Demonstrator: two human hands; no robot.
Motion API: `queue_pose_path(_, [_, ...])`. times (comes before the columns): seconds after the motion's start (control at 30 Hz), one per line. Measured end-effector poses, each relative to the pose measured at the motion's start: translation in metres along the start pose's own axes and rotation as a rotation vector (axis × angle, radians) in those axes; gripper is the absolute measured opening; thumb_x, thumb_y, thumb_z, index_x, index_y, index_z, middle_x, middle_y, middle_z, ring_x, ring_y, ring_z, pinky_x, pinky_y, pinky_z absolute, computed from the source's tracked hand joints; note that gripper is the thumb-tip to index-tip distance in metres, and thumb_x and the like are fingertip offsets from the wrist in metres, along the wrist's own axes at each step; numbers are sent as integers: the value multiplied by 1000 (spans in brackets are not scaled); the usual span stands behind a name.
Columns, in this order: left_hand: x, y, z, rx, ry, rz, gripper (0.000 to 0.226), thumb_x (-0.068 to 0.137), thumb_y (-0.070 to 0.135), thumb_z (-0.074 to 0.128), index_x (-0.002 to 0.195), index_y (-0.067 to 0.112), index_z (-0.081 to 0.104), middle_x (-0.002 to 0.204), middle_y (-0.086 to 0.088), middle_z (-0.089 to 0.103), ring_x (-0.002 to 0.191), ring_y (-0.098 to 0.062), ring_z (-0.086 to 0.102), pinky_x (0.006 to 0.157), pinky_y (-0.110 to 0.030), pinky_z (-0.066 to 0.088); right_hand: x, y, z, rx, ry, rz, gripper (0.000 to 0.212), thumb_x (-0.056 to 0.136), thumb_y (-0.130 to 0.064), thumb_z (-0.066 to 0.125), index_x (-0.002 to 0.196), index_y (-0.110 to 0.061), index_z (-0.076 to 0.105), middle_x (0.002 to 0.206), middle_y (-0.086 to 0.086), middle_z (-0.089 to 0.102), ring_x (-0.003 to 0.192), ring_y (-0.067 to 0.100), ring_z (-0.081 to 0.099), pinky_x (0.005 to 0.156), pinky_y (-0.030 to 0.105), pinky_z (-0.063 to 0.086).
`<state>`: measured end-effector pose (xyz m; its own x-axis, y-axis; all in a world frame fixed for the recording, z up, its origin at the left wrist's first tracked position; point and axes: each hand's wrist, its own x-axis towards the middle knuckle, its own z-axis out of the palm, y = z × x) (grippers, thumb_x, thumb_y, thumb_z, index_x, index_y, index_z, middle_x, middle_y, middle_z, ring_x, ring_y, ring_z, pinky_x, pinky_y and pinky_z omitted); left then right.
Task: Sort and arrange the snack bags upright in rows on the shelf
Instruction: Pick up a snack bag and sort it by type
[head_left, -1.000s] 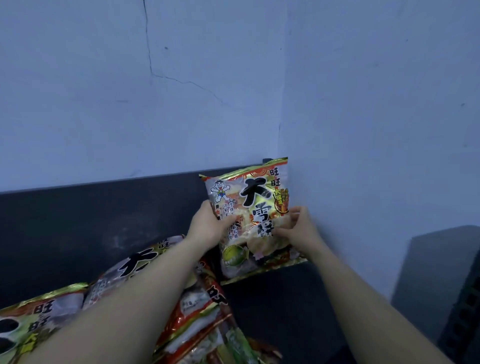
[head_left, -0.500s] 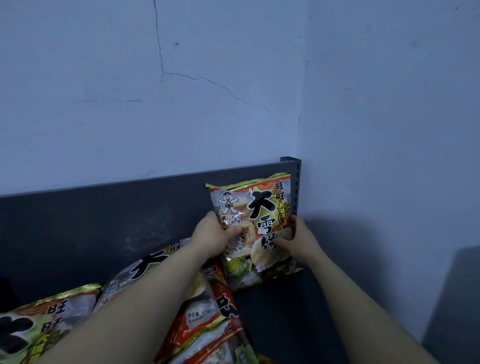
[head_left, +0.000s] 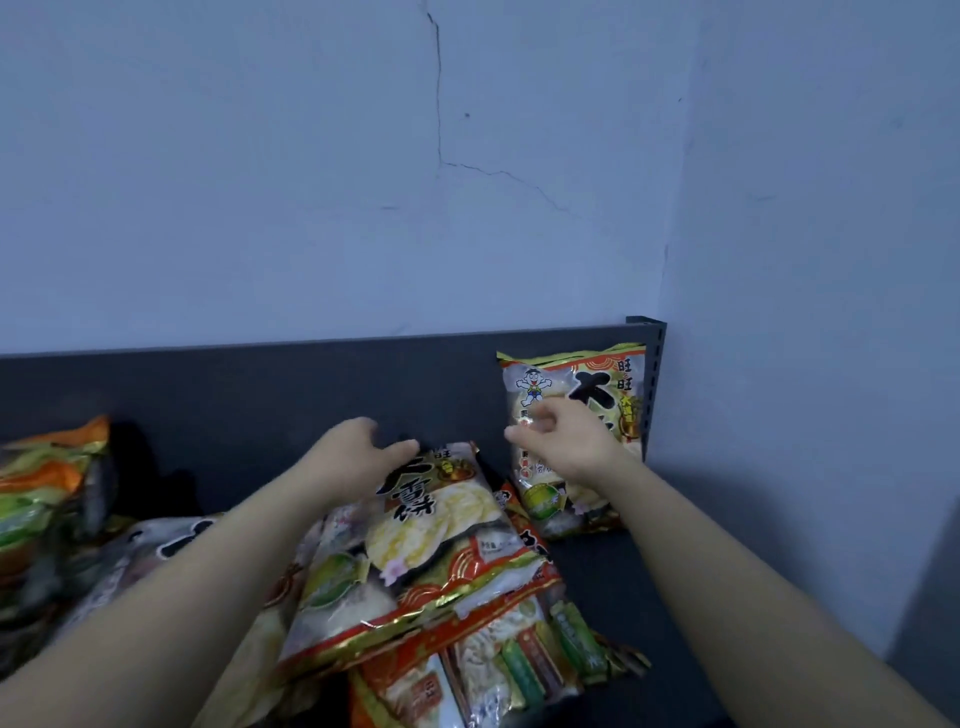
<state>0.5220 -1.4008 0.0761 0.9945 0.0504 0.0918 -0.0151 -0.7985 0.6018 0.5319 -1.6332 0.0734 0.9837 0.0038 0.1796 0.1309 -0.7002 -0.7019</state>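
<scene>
your left hand (head_left: 358, 457): at top bag (head_left: 415, 545) edge, frame centre, grip can't tell | your right hand (head_left: 566, 447): loose, empty, in front of upright bag (head_left: 582, 374) in shelf (head_left: 260, 395) corner

The upright snack bag (head_left: 582, 374) and the top lying snack bag (head_left: 415, 545) are thin plastic film, glossy and crinkled, with shiny gold-foil trim along the edges. The shelf's back panel (head_left: 260, 395) looks smooth, matt and dark grey; its slotted corner post (head_left: 655, 364) looks like painted metal. The wall (head_left: 260, 182) is matt painted plaster — cracked.
</scene>
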Motion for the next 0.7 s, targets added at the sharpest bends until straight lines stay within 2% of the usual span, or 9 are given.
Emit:
queue_pose_path(0.07, [-16, -25, 1, -35, -77, -62, 59, 93, 52, 57, 128, 4, 55, 111, -6, 66, 97, -18, 62, 80, -30, 47, -9, -17, 15, -23, -130, 40, 47, 89, -44, 65, 105, 0, 66, 128, 17, 51, 94, 25, 65, 84, 37, 50])
queue_pose_path(0.1, [-24, -35, 4, -61, -116, -73, 51, 92, 52, 57, 116, 7, 60, 99, -3, 66, 84, -15, 61, 72, -29, 47, -12, -20, 23, -40, -183, 76, 43, 88, -47, 65, 88, -4, 65, 80, -5, 44, 76, 21, 62, 74, 34, 48])
queue_pose_path(0.13, [-31, -43, 6, -84, -149, -81, 47, 92, 53, 57, 109, 9, 61, 97, -1, 65, 80, -12, 58, 66, -26, 45, -14, -24, 30, -58, -225, 117, 43, 86, -50, 66, 79, -8, 62, 71, 8, 60, 65, 17, 57, 68, 31, 45])
queue_pose_path(0.17, [-37, -49, 8, -106, -165, -82, 43, 92, 53, 58, 105, 12, 61, 99, 1, 64, 80, -10, 57, 62, -23, 43, -15, -26, 37, -65, -262, 149, 45, 83, -54, 67, 79, -9, 62, 69, 4, 60, 61, 15, 56, 67, 30, 46])
queue_pose_path(0.3, [-50, -64, 7, -239, -99, -105, 32, 93, 47, 59, 95, 15, 63, 93, -3, 67, 80, -14, 61, 61, -25, 43, -19, -41, 51, -113, -344, 241, 77, 78, -62, 67, 128, -3, 54, 119, 9, 64, 95, 22, 62, 81, 33, 51])
queue_pose_path(0.43, [-52, -74, 8, -316, -100, -127, 28, 94, 39, 59, 106, 13, 61, 99, -2, 66, 89, -17, 63, 79, -32, 51, -26, -51, 57, -11, -311, 282, 62, 77, -60, 72, 110, -10, 55, 94, -1, 62, 79, 15, 60, 66, 28, 48])
queue_pose_path(0.53, [-55, -79, 9, -390, -63, -149, 45, 92, 42, 61, 124, 10, 60, 115, -5, 66, 100, -20, 63, 85, -33, 50, -29, -54, 65, 124, -287, 286, 98, 47, -66, 86, 118, -4, 57, 103, 7, 69, 87, 23, 69, 74, 34, 57])
queue_pose_path(0.6, [-58, -81, 7, -440, -40, -136, 40, 92, 42, 62, 119, 12, 62, 115, -9, 67, 99, -22, 63, 88, -38, 52, -22, -48, 69, 226, -254, 264, 123, 22, -63, 90, 125, -4, 56, 110, 11, 69, 94, 28, 70, 84, 43, 58])
queue_pose_path(0.7, [-55, -80, -3, -532, 37, -95, 42, 85, 46, 66, 105, 8, 63, 101, -8, 71, 85, -21, 66, 81, -41, 55, -33, -62, 51, 368, -199, 213, 119, 20, -56, 93, 122, -9, 56, 107, 8, 72, 92, 28, 71, 85, 47, 58])
